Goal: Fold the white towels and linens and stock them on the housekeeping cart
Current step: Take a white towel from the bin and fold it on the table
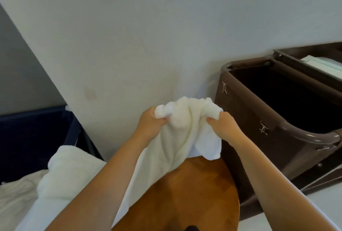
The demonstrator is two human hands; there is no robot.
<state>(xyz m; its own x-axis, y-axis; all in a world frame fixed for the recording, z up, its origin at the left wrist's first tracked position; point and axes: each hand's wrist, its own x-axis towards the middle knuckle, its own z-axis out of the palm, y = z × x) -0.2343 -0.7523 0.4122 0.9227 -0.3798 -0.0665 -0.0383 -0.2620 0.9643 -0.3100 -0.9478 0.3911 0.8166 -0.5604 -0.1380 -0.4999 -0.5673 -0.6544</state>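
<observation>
Head view — left hand (150, 123) and right hand (225, 129) both grip one white towel (186, 119).

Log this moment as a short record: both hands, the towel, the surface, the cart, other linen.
white towel: raised, unfolded, bunched at the top, hanging over the wooden table
left hand: grips the bunched top
right hand: grips the same bunched top
housekeeping cart: brown, right of the table, near compartment dark inside
linen pile: white, left of the table
</observation>
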